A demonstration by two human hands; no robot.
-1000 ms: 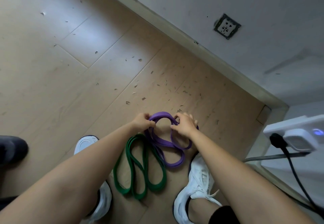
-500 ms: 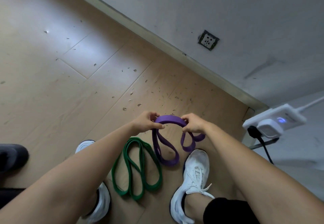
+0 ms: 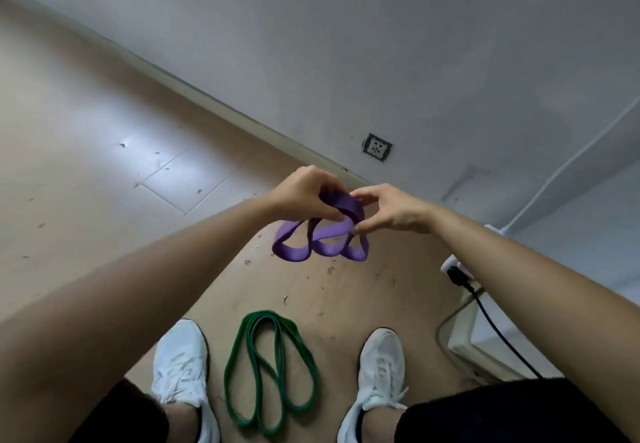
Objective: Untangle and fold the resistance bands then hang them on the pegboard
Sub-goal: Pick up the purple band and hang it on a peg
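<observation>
Wooden floor [image 3: 86,151] by a grey wall: head view shows left hand [image 3: 304,193] and right hand [image 3: 388,210] both gripping the purple band [image 3: 322,245], gathered into hanging loops, while the green band [image 3: 270,373] lies folded between the shoes, neither yet hung, no pegboard seen.

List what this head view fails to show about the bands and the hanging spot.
- Pegboard: not in the head view at all.
- Purple band: its top is covered by the left hand and right hand, so the fold count is unclear.
- Green band: crossings too small to tell whether it is tangled.
</observation>
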